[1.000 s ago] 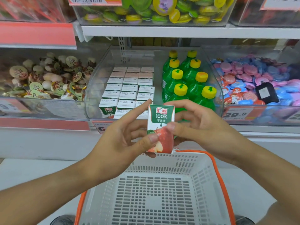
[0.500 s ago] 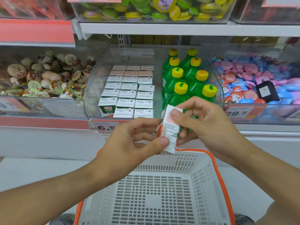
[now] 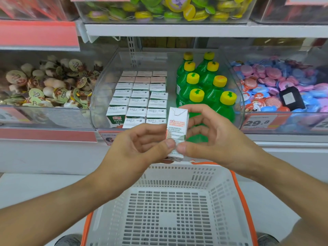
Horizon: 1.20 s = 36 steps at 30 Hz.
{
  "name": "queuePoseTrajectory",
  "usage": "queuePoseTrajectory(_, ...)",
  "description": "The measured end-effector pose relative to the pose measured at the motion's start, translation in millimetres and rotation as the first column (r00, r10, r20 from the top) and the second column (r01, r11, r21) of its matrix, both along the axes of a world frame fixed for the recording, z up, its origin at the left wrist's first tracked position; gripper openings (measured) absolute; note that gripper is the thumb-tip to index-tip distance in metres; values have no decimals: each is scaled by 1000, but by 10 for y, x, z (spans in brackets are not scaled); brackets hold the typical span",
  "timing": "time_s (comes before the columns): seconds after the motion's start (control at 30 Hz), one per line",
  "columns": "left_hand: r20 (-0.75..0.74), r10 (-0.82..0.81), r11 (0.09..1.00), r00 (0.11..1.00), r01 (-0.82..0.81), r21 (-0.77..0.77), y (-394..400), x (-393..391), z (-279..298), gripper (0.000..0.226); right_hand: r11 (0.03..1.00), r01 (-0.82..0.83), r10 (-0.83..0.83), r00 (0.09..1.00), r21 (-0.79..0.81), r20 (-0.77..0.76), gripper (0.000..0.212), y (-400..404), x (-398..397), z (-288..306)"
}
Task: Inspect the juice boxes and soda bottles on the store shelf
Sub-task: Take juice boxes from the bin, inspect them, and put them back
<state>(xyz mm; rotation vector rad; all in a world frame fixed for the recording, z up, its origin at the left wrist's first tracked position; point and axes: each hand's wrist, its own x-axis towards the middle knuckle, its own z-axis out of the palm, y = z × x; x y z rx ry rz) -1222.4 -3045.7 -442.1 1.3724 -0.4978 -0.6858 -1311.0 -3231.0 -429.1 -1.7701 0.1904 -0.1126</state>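
Small white juice carton (image 3: 177, 128) upright at frame centre, narrow printed side facing camera, pinched between left hand (image 3: 140, 148) and right hand (image 3: 213, 137), fingers of both curled round it. Above white perforated plastic basket (image 3: 170, 206); behind, green yellow-capped soda bottles (image 3: 204, 87).

the juice box (image 3: 176, 129) you hold shows a white side with red and grey print and a patch of green low down. behind it, the soda bottles (image 3: 204, 89) are clear green with yellow caps — some caps carry a green mark. the shelved juice boxes (image 3: 140, 100) have white tops, 1 front green and white with red. your basket (image 3: 204, 176) is white with slotted holes and an orange rim.
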Motion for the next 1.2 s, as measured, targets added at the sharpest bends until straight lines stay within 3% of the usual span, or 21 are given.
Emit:
queuePoseTrajectory(0.1,-37,26,1000,999,-26,2,-1,-7,41,36,986,-45,50,998,160,-28,90,48,-24,21)
queuePoseTrajectory(0.2,9,-22,999,1000,22,43,10,-1,86,38,991,19,-18,1000,135,-14,94,103,-58,42)
queuePoseTrajectory(0.3,197,-100,986,975,70,153,51,32,73,42,983,115,-111,993,142,-35,89,109,-45,53)
queuePoseTrajectory(0.37,356,-143,972,924,62,228,96,51,31,59,959,165,-154,986,232,-63,82,82,-21,65)
queuePoseTrajectory(0.47,634,-107,984,766,-8,175,118,34,51,81,934,163,-145,986,318,-79,66,89,-13,123)
queuePoseTrajectory(0.57,847,-67,996,527,-13,87,73,0,117,67,959,128,-104,989,251,-108,56,193,-44,149)
queuePoseTrajectory(0.63,876,-34,998,481,-36,59,48,-7,136,58,971,91,-62,989,221,-134,53,254,-72,133)
queuePoseTrajectory(0.83,826,11,998,563,-51,22,52,-1,81,57,970,1,33,990,243,-137,44,212,-102,121)
queuePoseTrajectory(0.97,760,29,999,649,-31,-12,65,6,84,58,962,-23,63,989,273,-136,64,168,-109,104)
queuePoseTrajectory(1.2,696,41,997,716,12,-71,69,-5,104,60,971,14,30,984,238,-178,73,152,-132,124)
